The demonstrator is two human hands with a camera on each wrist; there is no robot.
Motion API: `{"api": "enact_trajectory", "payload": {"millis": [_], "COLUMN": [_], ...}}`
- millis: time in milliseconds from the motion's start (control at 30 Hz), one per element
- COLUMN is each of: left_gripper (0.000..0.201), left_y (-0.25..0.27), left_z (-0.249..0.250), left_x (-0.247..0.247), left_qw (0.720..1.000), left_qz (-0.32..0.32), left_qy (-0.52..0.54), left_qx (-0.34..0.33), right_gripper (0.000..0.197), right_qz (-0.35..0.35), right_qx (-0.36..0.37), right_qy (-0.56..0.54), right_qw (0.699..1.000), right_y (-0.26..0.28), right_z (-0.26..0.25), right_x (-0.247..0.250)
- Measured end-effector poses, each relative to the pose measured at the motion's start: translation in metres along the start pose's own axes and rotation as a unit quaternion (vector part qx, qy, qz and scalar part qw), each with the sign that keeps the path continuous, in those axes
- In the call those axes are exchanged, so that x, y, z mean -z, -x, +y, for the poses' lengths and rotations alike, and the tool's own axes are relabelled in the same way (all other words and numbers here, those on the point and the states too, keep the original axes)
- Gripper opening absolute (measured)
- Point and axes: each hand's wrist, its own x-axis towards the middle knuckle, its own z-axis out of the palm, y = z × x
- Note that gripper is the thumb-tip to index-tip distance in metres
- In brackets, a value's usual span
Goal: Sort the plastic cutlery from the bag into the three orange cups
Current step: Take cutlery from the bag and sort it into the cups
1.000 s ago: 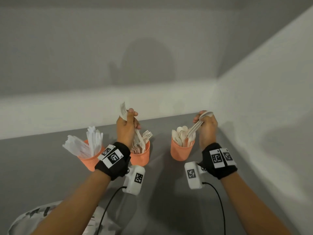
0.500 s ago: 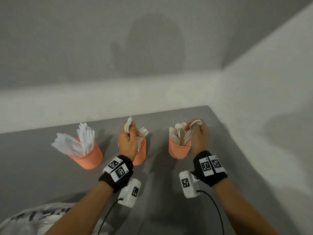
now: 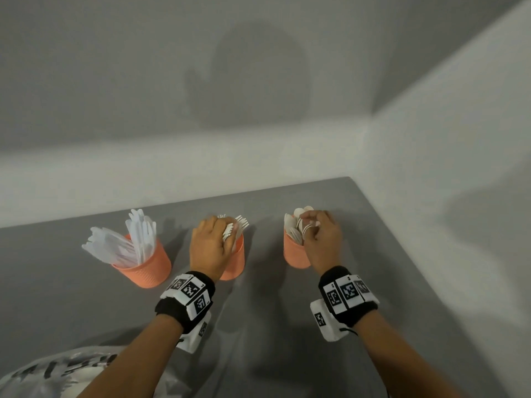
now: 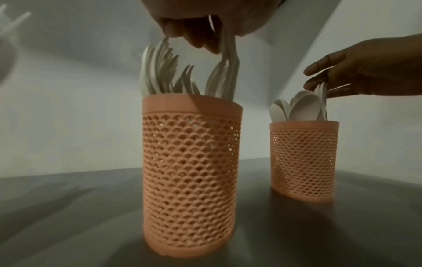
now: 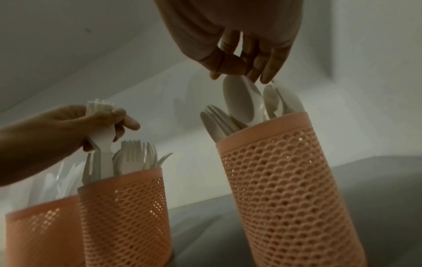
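Three orange mesh cups stand in a row on the grey table. The left cup holds white knives. Over the middle cup my left hand grips a bunch of white forks, whose handles reach down into this cup among other forks. My right hand hovers over the right cup and pinches the bowls of a few white spoons standing in that cup.
The crumpled clear plastic bag lies at the table's near left edge. White walls close the back and the right side, just beyond the spoon cup. Bare table stretches between the cups and the bag.
Both hands have come down: the forks and the spoons, held above the cups a second ago, now stand with their handles inside the middle and right cups.
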Motion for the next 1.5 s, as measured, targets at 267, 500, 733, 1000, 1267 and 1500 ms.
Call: {"api": "enact_trajectory", "payload": {"millis": [267, 500, 733, 1000, 1267, 1500], "left_gripper": [0.035, 0.046, 0.050, 0.063, 0.088, 0.080], "left_y": [-0.006, -0.001, -0.002, -0.003, -0.001, 0.002], "left_z": [-0.004, -0.008, 0.006, 0.001, 0.005, 0.001], "left_x": [0.006, 0.001, -0.003, 0.000, 0.006, 0.060], "left_qw": [0.999, 0.969, 0.952, 0.949, 0.934, 0.984], "left_qz": [-0.044, -0.106, -0.148, -0.186, -0.226, -0.154], "left_qy": [0.000, -0.218, -0.266, -0.253, -0.274, -0.019], "left_qx": [-0.021, -0.045, -0.022, -0.015, 0.045, 0.089], "right_gripper": [0.059, 0.084, 0.094, 0.090, 0.070, 0.048], "right_qz": [-0.129, -0.187, -0.221, -0.235, -0.243, -0.242], "right_qx": [0.105, 0.052, 0.034, 0.050, 0.026, 0.074], "right_qy": [0.279, 0.328, 0.355, 0.361, 0.334, 0.123], "right_qw": [0.946, 0.924, 0.908, 0.901, 0.910, 0.960], "right_y": [-0.002, -0.009, -0.010, -0.010, -0.015, 0.010], "right_z": [-0.003, 0.010, 0.007, 0.004, 0.001, -0.063], "right_x": [-0.003, 0.005, -0.004, -0.001, 0.000, -0.021]}}
